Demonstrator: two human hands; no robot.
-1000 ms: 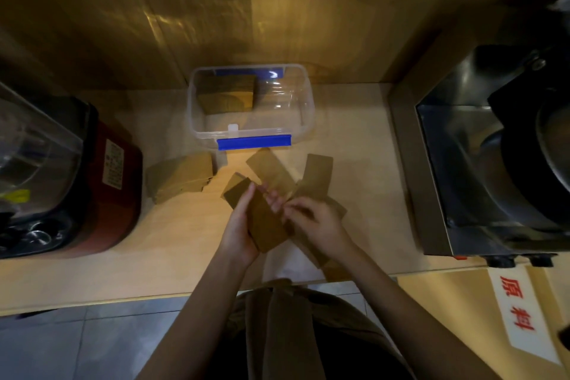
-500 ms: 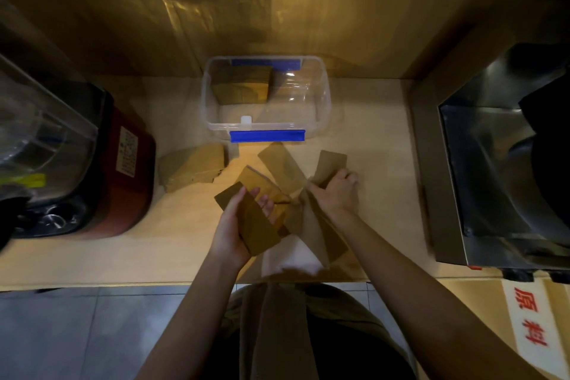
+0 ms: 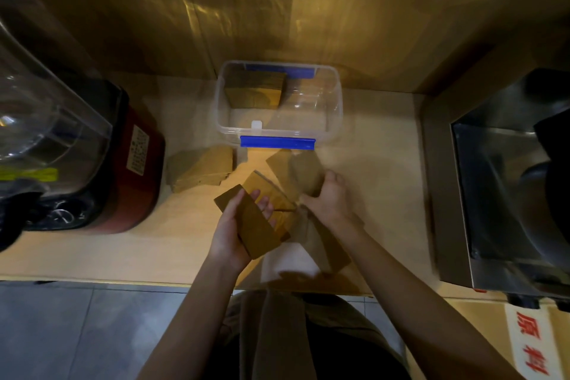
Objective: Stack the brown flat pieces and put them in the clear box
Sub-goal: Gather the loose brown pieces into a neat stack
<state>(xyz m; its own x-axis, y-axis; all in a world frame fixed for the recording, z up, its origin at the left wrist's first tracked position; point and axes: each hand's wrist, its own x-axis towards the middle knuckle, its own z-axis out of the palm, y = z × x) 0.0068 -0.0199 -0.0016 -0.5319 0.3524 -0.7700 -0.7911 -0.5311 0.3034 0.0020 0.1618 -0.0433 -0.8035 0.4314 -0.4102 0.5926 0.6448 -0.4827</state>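
Note:
My left hand (image 3: 232, 233) grips a small stack of brown flat pieces (image 3: 253, 225) above the counter's front. My right hand (image 3: 331, 197) closes on another brown piece (image 3: 308, 171) lying just right of the scattered ones. Several loose brown pieces (image 3: 279, 168) overlap on the counter between my hands and the clear box (image 3: 334, 108). The clear box with blue clips stands at the back and holds a stack of brown pieces (image 3: 254, 91) in its left half. A further pile of brown pieces (image 3: 202, 171) lies to the box's front left.
A red-based appliance with a clear jug (image 3: 92, 157) stands at the left. A steel machine (image 3: 505, 182) takes up the right side. A wooden wall (image 3: 277, 9) rises behind the box. A white sheet (image 3: 287, 259) lies near the counter's front edge.
My right hand has moved from the left-hand stack out to the right and taken hold of a loose piece there, which is now lifting. The left hand keeps its stack.

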